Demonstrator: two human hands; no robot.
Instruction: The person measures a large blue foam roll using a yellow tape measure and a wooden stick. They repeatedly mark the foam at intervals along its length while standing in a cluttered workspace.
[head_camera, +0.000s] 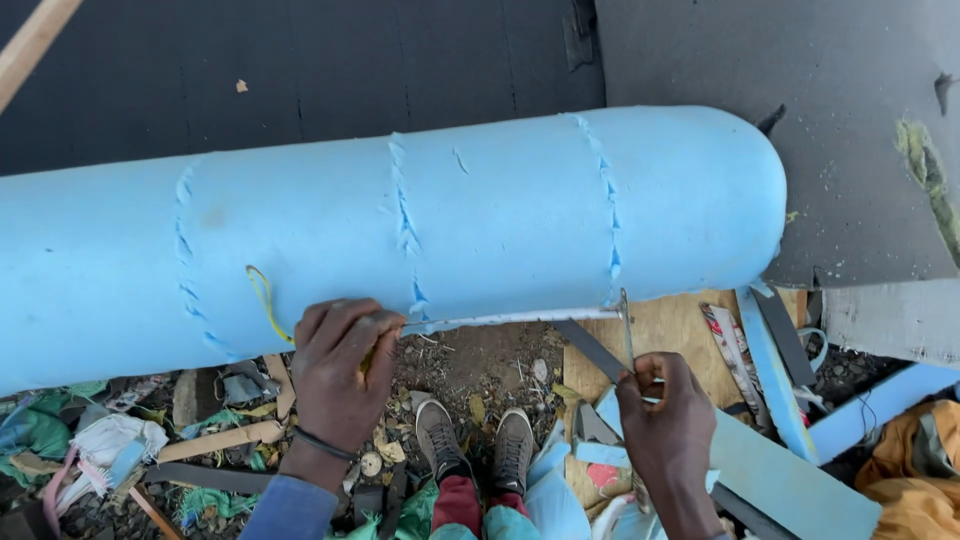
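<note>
A long rounded roll of light blue foam (400, 220) lies across the view, with several jagged seams running over it. My left hand (340, 375) presses on the foam's lower edge and pinches the end of a taut white thread (500, 320). A loop of yellow cord (262, 300) hangs from the foam beside that hand. My right hand (665, 410) holds a thin metal needle (627, 335) upright, its tip at the foam's lower edge where the thread ends. My two grey shoes (475, 440) stand below, between the hands.
Dark grey fabric (300, 70) lies behind the foam. A wooden board (680, 335) and blue foam strips (770, 370) lie at the right. Scraps of cloth, wood and foam (120, 440) litter the ground at the left. An orange cloth (915, 460) sits at the far right.
</note>
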